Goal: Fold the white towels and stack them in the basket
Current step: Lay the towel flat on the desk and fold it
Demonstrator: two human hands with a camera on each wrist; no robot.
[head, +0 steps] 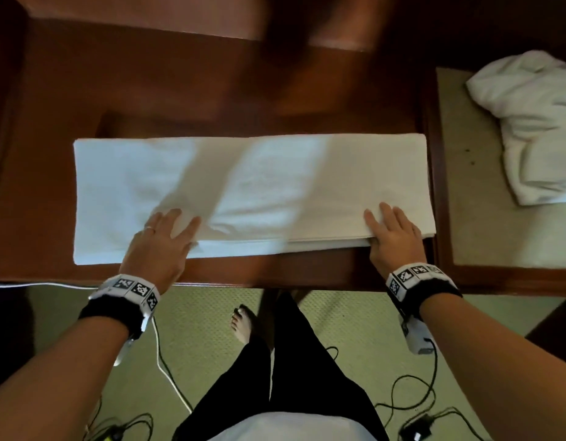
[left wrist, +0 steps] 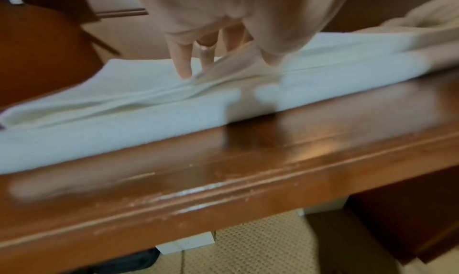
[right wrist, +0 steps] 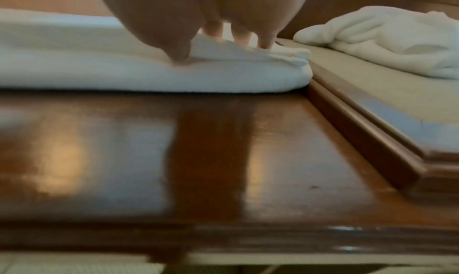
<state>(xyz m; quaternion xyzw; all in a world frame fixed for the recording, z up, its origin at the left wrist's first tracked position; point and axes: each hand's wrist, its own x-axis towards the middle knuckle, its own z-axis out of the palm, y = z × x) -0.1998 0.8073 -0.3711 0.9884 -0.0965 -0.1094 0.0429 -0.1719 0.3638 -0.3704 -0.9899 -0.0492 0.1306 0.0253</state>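
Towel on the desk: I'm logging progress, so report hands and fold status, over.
Left hand and right hand flat, pressing the folded towel on the desk. Crumpled towel waits at right, unfolded. Basket not in view. Nothing obstructing.

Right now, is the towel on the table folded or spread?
Folded: the towel lies as a long strip, its layered edges showing at the right end.

A white folded towel [head: 250,189] lay flat as a long strip on the wooden table. A second crumpled white towel [head: 536,122] lay at the right.
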